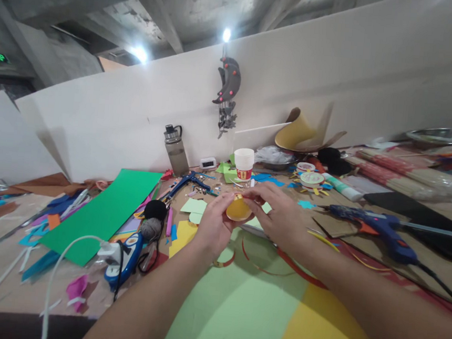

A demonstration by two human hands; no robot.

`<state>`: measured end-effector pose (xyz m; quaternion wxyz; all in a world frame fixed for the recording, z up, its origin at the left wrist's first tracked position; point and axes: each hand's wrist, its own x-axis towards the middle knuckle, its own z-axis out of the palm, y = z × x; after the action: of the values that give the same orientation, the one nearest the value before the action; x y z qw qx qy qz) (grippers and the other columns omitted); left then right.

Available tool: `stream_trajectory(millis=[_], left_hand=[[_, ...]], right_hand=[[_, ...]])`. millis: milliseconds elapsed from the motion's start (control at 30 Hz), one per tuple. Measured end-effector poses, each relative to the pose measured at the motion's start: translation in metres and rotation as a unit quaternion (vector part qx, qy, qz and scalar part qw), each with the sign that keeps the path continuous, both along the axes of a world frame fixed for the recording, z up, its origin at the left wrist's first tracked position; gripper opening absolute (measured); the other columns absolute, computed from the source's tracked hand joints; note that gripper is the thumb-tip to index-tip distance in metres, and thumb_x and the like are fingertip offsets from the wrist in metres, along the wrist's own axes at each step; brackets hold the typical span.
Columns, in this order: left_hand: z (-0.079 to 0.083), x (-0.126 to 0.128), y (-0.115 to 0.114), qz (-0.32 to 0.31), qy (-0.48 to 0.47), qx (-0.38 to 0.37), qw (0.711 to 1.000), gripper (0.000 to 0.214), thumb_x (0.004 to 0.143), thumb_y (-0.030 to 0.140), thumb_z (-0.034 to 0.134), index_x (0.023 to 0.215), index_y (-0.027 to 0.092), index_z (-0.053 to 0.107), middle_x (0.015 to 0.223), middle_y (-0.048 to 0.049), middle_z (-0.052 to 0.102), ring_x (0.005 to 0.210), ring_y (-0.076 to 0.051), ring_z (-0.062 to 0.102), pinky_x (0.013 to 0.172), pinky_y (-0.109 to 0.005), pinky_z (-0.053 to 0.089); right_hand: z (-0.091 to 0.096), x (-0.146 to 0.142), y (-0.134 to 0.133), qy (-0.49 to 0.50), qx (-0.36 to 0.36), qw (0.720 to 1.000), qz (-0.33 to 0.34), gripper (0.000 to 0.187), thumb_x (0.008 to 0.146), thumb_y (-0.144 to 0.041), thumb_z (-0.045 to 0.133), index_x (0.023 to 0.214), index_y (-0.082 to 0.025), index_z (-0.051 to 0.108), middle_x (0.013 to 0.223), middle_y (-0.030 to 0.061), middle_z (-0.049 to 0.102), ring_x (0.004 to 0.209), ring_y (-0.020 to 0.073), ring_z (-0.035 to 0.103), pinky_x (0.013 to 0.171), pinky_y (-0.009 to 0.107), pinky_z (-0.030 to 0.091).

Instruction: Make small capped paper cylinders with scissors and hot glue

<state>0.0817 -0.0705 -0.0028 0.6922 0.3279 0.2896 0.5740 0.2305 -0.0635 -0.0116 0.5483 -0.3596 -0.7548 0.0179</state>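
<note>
Both of my hands meet over the middle of the craft table around a small round yellow piece (238, 209). My left hand (214, 224) pinches its left side with thumb and fingers closed on it. My right hand (281, 216) holds its right and top edge, fingers curled over it. The yellow piece hovers just above pale green paper scraps (194, 206) and a large light green sheet (246, 303) that lies under my forearms, next to a yellow sheet (315, 330).
A blue glue gun (379, 229) lies at the right with its cord trailing. A green sheet (105, 214), yarn balls (153, 218), a second glue gun (125, 258), a paper cup (244, 164), a bottle (176, 149) and many paper scraps crowd the table. White boards stand behind.
</note>
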Motion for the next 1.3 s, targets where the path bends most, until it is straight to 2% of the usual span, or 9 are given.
stream_trajectory(millis=[67,167,300,500,700,1067,1300], left_hand=[[0.002,-0.001,0.002,-0.001,-0.012,-0.023,1.000,0.012,0.084,0.024,0.064,0.092,0.015,0.068,0.096,-0.0055,0.071,0.083,-0.016,0.067,0.087,-0.041,0.057],[0.004,-0.001,0.004,0.007,-0.033,-0.056,0.998,0.024,0.091,0.033,0.057,0.094,0.013,0.068,0.095,-0.0088,0.073,0.086,-0.019,0.069,0.088,-0.044,0.057],[0.008,-0.001,0.003,-0.004,-0.044,-0.069,0.997,0.037,0.095,0.041,0.049,0.093,0.010,0.069,0.093,-0.0114,0.074,0.086,-0.020,0.071,0.091,-0.045,0.057],[0.007,0.001,0.000,-0.036,-0.046,-0.057,0.997,0.032,0.095,0.035,0.050,0.101,0.009,0.068,0.100,-0.0135,0.075,0.092,-0.022,0.071,0.095,-0.046,0.054],[-0.001,0.001,0.001,-0.037,-0.032,-0.040,0.998,0.029,0.093,0.033,0.054,0.103,0.009,0.067,0.104,-0.0150,0.073,0.094,-0.023,0.071,0.095,-0.047,0.054],[0.001,0.002,-0.004,-0.051,-0.008,0.011,0.999,0.024,0.092,0.031,0.057,0.104,0.013,0.067,0.114,-0.0126,0.070,0.099,-0.022,0.068,0.091,-0.045,0.055],[0.000,0.002,-0.004,-0.052,-0.007,0.018,0.998,0.023,0.091,0.031,0.058,0.101,0.013,0.068,0.106,-0.0103,0.071,0.094,-0.020,0.068,0.089,-0.043,0.057]], right_hand=[[0.002,0.001,0.000,0.026,-0.038,0.999,-0.001,0.011,0.091,-0.023,0.059,0.100,-0.020,0.063,0.088,0.0045,0.064,0.079,0.0188,0.059,0.072,0.033,0.048],[0.004,0.002,0.001,0.064,-0.087,0.994,-0.009,0.011,0.091,-0.029,0.058,0.095,-0.021,0.064,0.086,0.0038,0.065,0.078,0.0189,0.060,0.072,0.034,0.048],[0.003,0.002,0.004,0.080,-0.113,0.990,-0.004,0.012,0.091,-0.031,0.057,0.091,-0.021,0.065,0.086,0.0037,0.066,0.079,0.0191,0.060,0.073,0.034,0.047],[0.001,0.002,0.006,0.075,-0.111,0.991,-0.012,0.013,0.090,-0.026,0.057,0.093,-0.020,0.067,0.088,0.0046,0.067,0.080,0.0189,0.059,0.070,0.032,0.046],[0.000,0.003,0.005,0.052,-0.093,0.994,-0.010,0.019,0.092,-0.028,0.056,0.103,-0.021,0.069,0.086,0.0045,0.064,0.076,0.0187,0.058,0.069,0.033,0.046],[0.002,0.002,0.004,0.043,-0.086,0.995,-0.003,0.016,0.091,-0.024,0.054,0.095,-0.022,0.069,0.082,0.0043,0.061,0.073,0.0184,0.057,0.068,0.033,0.046],[0.002,0.001,0.004,0.047,-0.091,0.995,-0.001,0.016,0.091,-0.024,0.052,0.095,-0.021,0.068,0.087,0.0055,0.064,0.078,0.0197,0.059,0.071,0.035,0.047]])
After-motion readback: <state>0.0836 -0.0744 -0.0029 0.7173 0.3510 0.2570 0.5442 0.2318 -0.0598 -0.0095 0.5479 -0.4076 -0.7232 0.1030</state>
